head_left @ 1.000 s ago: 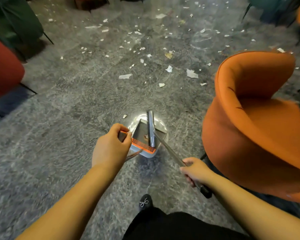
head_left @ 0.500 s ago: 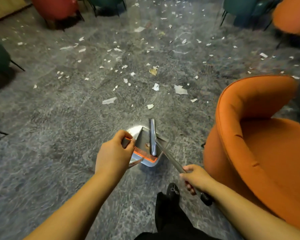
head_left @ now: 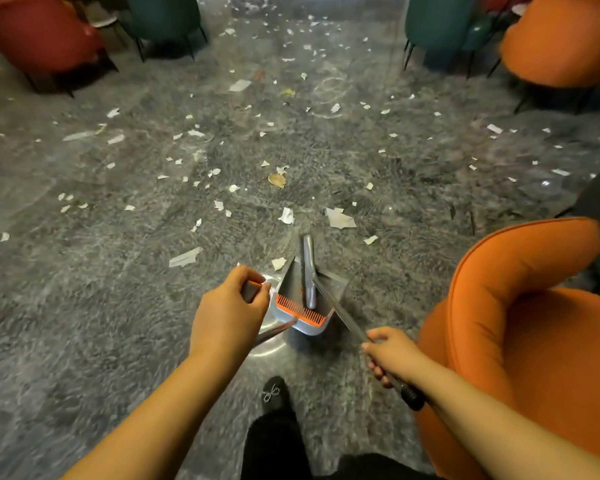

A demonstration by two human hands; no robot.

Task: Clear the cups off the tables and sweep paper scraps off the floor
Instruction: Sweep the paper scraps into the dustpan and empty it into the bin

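Two grips curled: left hand (head_left: 227, 315) holds dustpan (head_left: 303, 303) handle, right hand (head_left: 392, 355) broom (head_left: 309, 271) handle | risk: broom knocks orange chair (head_left: 520, 327) at 3 o'clock, scattering scraps (head_left: 340, 218) at 12

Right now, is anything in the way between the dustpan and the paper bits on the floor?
Nothing visible blocks it. The dustpan opens toward the paper scraps, with bare floor between. The orange chair stands off to the right.
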